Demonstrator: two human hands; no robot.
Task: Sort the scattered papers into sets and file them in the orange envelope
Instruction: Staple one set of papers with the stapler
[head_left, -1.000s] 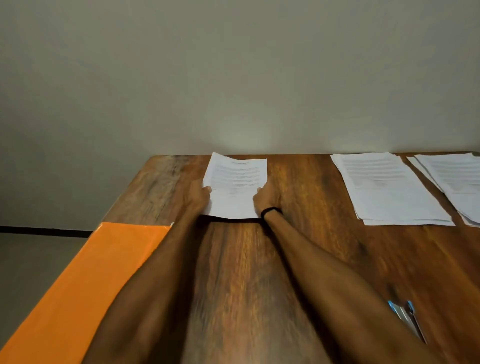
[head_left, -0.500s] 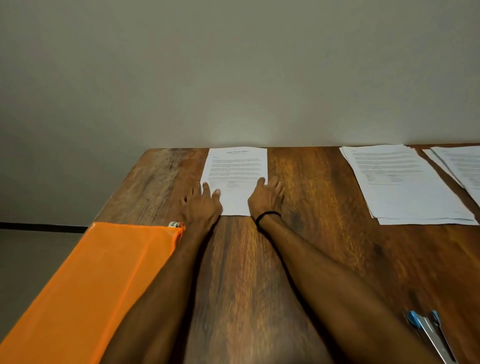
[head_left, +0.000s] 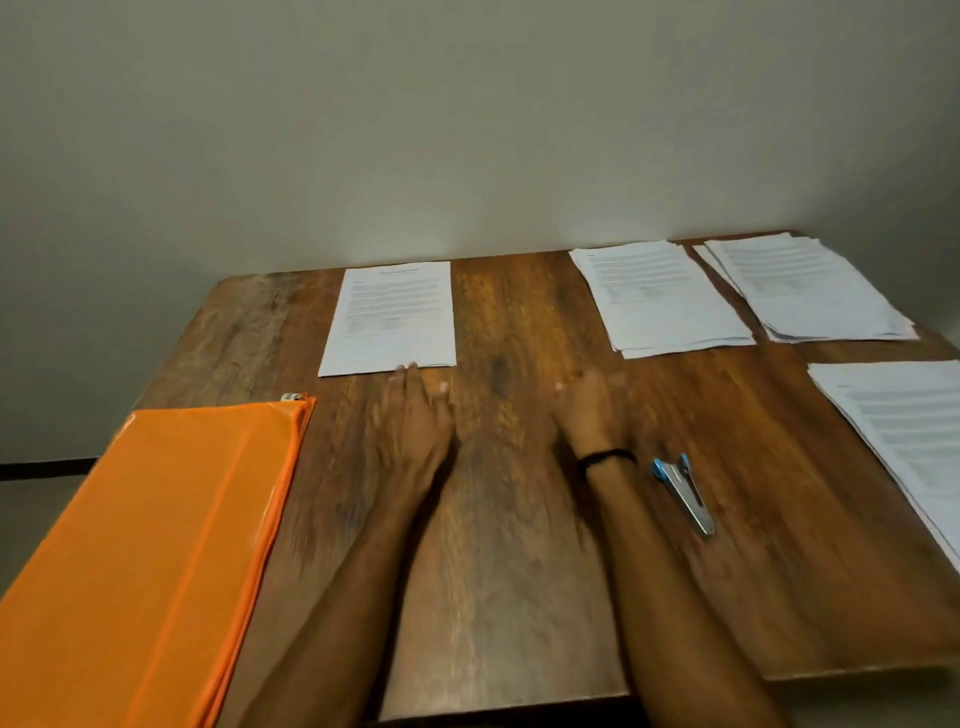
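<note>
worktop (head_left: 509, 571) — dark brown wood, grain running away from the viewer, set against a plain pale wall (head_left: 467, 130).

orange envelope (head_left: 156, 545) — lies flat at the near left, its long zip edge facing the middle of the worktop, a small white tag at its far corner. It is left of the left grip, and neither grip touches it.

far-left paper set (head_left: 389, 317) — printed sheets, squared up, lying flat near the far edge. Its near edge sits right at the fingertips of the left grip.

left grip (head_left: 415, 415) — palm down, fingers straight and spread, holding nothing. The longest fingertip reaches the near edge of the far-left paper set. Blur leaves it unclear whether it actually touches the paper.

right grip (head_left: 592, 410) — palm down over bare wood, fingers extended and relaxed, holding nothing, and blurred. It lies beside the left grip, apart from every sheet of paper. A black band (head_left: 605, 457) circles the wrist.

middle paper stack (head_left: 660, 299) — several printed sheets, loosely squared, beyond and to the right of the right grip.

far-right paper stack (head_left: 810, 288) — sheets fanned a little, just beside the middle paper stack.

right-edge paper stack (head_left: 904, 431) — printed sheets running out of view at the right, well apart from both grips.

stapler (head_left: 685, 499) — silver with blue ends, lying on the wood just right of the right wrist, untouched.
</note>
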